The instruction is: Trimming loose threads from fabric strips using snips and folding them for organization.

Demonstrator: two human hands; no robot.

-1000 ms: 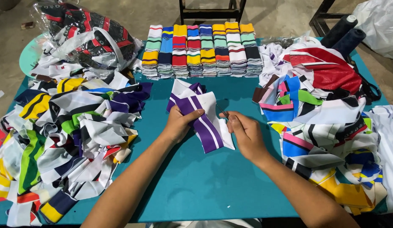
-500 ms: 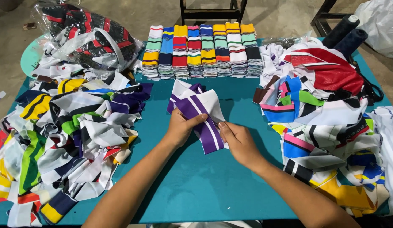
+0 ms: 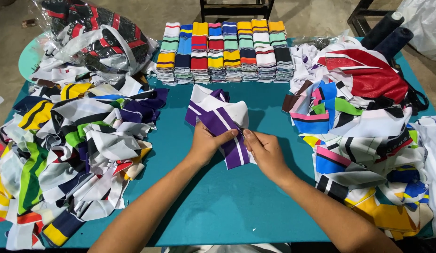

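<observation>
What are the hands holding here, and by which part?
Both the left hand and the right hand pinch a purple-and-white striped fabric strip near its middle, on the teal table.

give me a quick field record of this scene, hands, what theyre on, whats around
left hand: grips the purple and white striped fabric piece from its left side
right hand: fingertips pinch the same piece at its middle
surface: teal table
behind the piece: row of folded striped bands in neat stacks
left side: loose pile of striped scraps; clear plastic bag of fabric above it
right side: second loose pile; two dark thread cones at the far corner
</observation>
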